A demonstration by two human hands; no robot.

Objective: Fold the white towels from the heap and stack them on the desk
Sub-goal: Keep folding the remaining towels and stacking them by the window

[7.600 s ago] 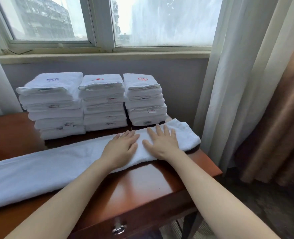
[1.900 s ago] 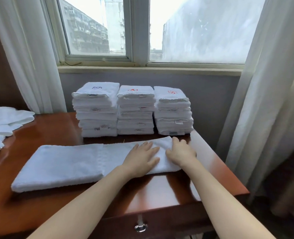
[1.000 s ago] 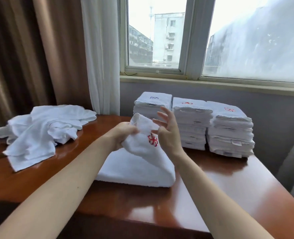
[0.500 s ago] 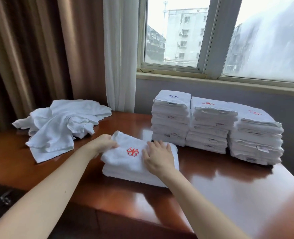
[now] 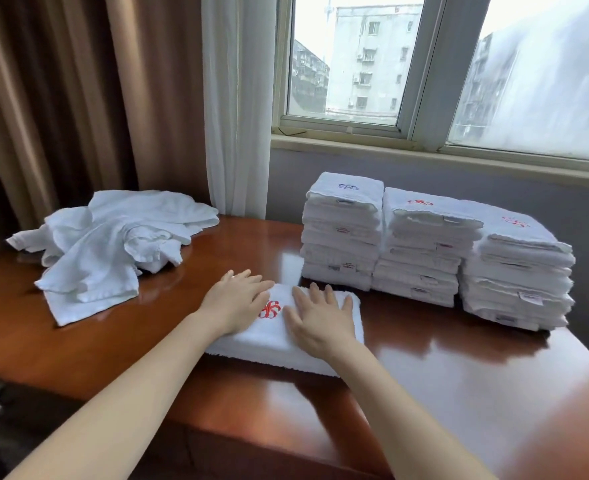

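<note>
Head view: three stacks (image 5: 424,244) of folded towels stand along the far edge of the desk (image 5: 459,375). A heap (image 5: 113,244) of unfolded towels lies at its far left corner, so the task is judged well advanced but unfinished. One folded towel (image 5: 269,341) lies near the front edge, not yet stacked. The left hand (image 5: 236,304) and right hand (image 5: 320,320) press flat on it, fingers straight, gripping nothing.
</note>
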